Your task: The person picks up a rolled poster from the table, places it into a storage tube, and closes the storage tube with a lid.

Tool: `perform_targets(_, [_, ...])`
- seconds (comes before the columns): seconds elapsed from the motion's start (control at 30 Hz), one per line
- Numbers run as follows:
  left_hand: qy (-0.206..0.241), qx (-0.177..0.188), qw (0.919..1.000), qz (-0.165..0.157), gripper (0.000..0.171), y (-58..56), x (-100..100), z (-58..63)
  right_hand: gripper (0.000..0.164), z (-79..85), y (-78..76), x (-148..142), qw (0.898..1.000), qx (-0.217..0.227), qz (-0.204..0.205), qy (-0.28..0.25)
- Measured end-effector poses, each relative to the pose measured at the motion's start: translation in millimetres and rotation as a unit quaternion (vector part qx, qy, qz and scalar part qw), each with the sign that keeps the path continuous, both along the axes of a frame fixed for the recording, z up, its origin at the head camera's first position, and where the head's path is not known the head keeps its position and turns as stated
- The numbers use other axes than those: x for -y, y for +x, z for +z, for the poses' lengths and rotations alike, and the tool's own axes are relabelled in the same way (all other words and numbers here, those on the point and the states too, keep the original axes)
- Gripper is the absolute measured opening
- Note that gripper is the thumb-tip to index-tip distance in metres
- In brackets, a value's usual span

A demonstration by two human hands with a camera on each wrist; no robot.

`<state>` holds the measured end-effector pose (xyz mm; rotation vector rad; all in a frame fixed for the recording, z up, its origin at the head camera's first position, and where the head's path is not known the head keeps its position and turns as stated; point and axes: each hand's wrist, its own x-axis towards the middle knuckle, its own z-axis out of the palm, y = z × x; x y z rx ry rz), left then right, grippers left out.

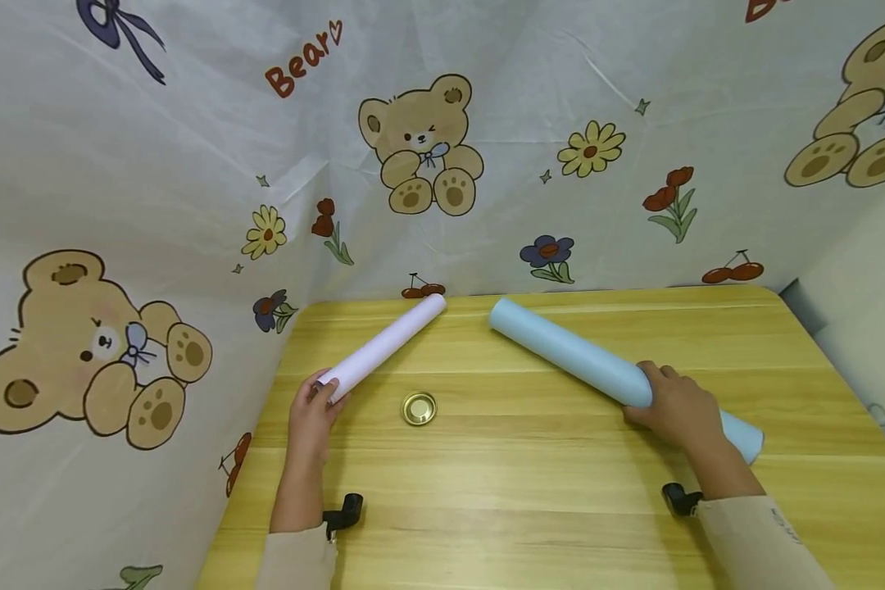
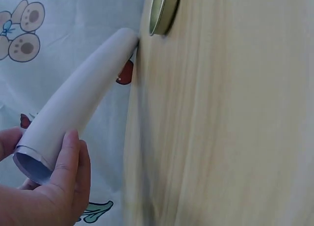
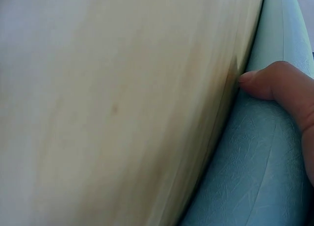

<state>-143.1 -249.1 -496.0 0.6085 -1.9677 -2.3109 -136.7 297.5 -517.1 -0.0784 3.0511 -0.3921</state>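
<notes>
Pale lilac paper roll [image 1: 383, 346], smooth and tightly wound, lies slantwise on the desk [image 1: 546, 492], its near end gripped by the left hand [image 1: 313, 414]; the right hand [image 1: 678, 406] clasps a textured light-blue roll [image 1: 568, 354].

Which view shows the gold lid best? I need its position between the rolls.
The head view: the gold lid lies whole on the table, between white roll and blue roll. The left wrist view shows it edge-on; the right wrist view misses it.
</notes>
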Motion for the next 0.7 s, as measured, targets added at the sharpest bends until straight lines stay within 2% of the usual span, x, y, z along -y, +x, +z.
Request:
perform_targets(0.1, [0.023,0.005,0.9996,0.012,0.046,-1.7,1,1.8,0.089,-0.4,-1.3,-1,1.0,0.008,0.002,0.001])
perform_targets(0.2, [0.051,0.01,0.9985,0.02,0.044,-0.4,2,10.6,0.09,-1.4,-2.0,-2,1.0,0.01,0.002,0.004])
perform_targets(0.33, [0.073,0.005,0.9968,0.032,0.042,-0.1,4,13.5,0.09,-1.7,-1.8,-2,1.0,0.005,0.002,0.005])
perform_targets(0.43, [0.082,-0.004,0.9957,0.043,0.042,-1.2,7,8.9,0.091,-0.7,-1.9,-3,1.0,0.003,0.003,0.004])
perform_targets(0.7, [0.121,-0.008,0.9909,0.057,0.043,1.8,13,11.8,0.09,-2.2,-2.4,-6,1.0,0.007,0.014,-0.001])
